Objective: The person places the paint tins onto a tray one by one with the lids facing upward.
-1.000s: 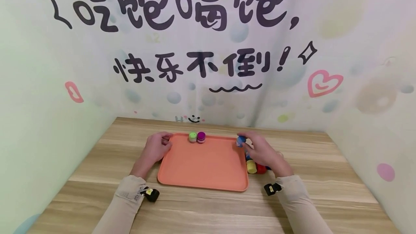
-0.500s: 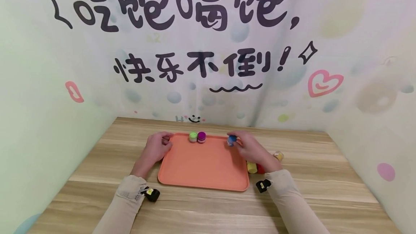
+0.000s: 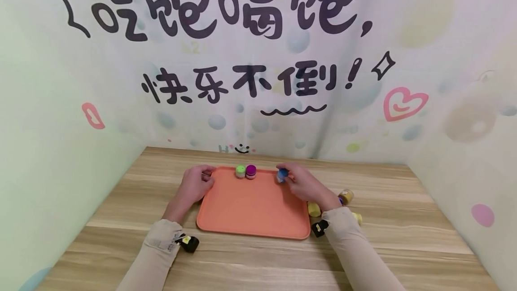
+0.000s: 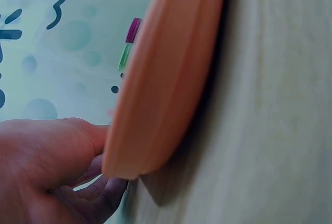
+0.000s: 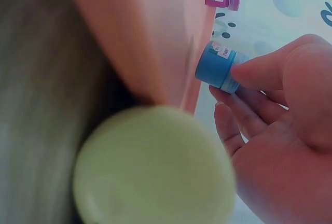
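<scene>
An orange tray (image 3: 252, 208) lies on the table. My left hand (image 3: 195, 184) grips its far left corner, with the thumb at the rim and the fingers curled beside it, as the left wrist view (image 4: 57, 167) shows. My right hand (image 3: 302, 182) pinches a small blue jar (image 5: 217, 67) between thumb and fingers over the tray's far right part. Whether the jar touches the tray, I cannot tell. Against the far rim, side by side on the tray, stand a green-lidded jar (image 3: 240, 172) and a purple-lidded jar (image 3: 251, 172).
Right of the tray are more small jars, partly hidden by my right arm: a yellow one (image 3: 314, 209), a brownish one (image 3: 346, 196) and another yellow one (image 3: 357, 218). Behind the wooden table (image 3: 258, 264) hangs a printed white curtain (image 3: 194, 125).
My right hand has carried the blue jar leftward along the tray's far side, uncovering the jars on the right. The left hand and the other two jars on the tray stay put.
</scene>
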`<state>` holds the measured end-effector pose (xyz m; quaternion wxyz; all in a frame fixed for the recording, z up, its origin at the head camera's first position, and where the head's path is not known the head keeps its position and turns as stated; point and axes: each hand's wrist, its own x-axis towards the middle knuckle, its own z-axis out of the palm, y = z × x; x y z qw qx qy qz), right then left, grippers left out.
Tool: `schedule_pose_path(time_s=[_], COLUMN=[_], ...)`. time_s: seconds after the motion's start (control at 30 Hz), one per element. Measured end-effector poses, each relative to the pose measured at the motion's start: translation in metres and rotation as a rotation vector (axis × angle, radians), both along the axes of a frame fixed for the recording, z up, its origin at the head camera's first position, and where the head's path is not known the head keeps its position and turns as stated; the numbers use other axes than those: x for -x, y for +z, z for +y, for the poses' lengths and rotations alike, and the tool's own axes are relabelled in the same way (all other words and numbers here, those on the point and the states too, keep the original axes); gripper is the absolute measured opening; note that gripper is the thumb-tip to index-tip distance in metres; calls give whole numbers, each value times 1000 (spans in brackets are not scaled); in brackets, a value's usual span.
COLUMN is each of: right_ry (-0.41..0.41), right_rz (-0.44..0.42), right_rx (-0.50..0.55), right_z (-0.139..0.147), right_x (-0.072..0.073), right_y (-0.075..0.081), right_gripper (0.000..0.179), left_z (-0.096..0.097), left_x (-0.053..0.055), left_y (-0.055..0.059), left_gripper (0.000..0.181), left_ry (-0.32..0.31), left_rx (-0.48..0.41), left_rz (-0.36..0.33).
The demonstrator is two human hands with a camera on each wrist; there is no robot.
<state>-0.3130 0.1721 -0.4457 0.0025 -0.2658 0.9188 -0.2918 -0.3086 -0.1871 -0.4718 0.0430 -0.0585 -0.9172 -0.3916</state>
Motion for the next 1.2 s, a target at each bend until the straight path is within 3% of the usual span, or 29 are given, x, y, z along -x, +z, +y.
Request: schedule_pose_path(time_s=[0.2,0.47,1.2], right_ry=[-15,11,18], right_rz=[-25,3,12], right_rx=[-49,-87,-103], right_z=[-8,-14,-34], right_x=[6,12,24], right_y=[2,4,1], right_gripper=[44,39,36], left_z=[0,0,0], left_x=[-1,-1,0], left_y=[1,0,-2], left_gripper=[36,37,34], left_ry=[1,12,16], left_rx=[-6,-4,-17], left_rz=[-4,-13,26])
